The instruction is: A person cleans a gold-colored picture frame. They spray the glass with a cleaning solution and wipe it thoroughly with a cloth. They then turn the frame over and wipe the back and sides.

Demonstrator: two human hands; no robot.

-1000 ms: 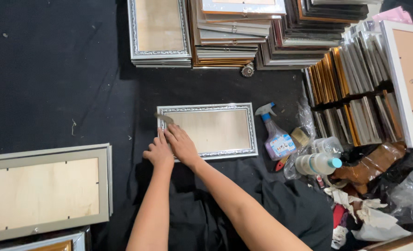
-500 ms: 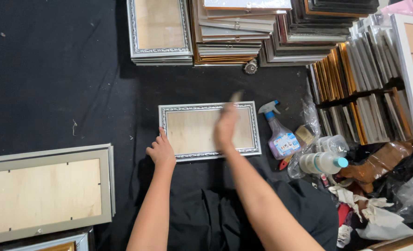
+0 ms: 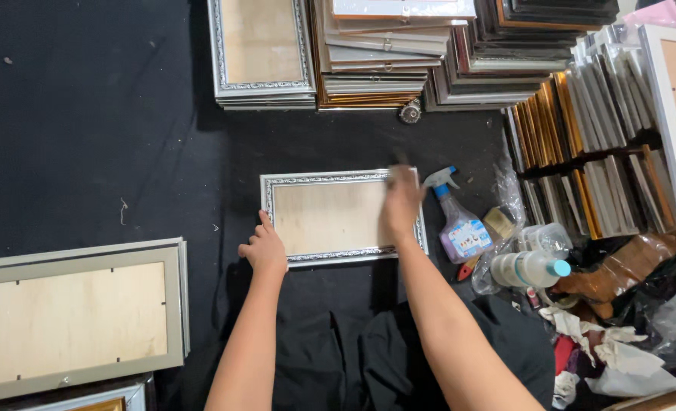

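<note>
A small silver frame [image 3: 343,217] lies face down on the black floor cloth [image 3: 87,137], its pale wooden backing up, in the middle of the view and just ahead of the person's knees. The left hand [image 3: 263,247] rests at the frame's lower left corner, fingers curled loosely against the edge with the thumb up along the side, steadying it rather than clasping it. The right hand [image 3: 401,204] lies on the frame's right end, near the upper right corner; it is blurred, fingers held together and flat on the backing, and whether anything is under the palm cannot be told. Just right of the frame stands a spray bottle [image 3: 458,221] with a blue and white trigger and purple liquid, tilted a little. Beyond it sit a white bottle [image 3: 532,268] with a teal cap lying on its side, a clear plastic tub [image 3: 547,237] and crumpled rags [image 3: 604,346]. Along the top edge are stacks of frames [image 3: 399,53], and at the right more frames [image 3: 581,129] stand on edge in rows. At the lower left a larger grey frame [image 3: 75,316] lies face down, well apart from the hands.
</note>
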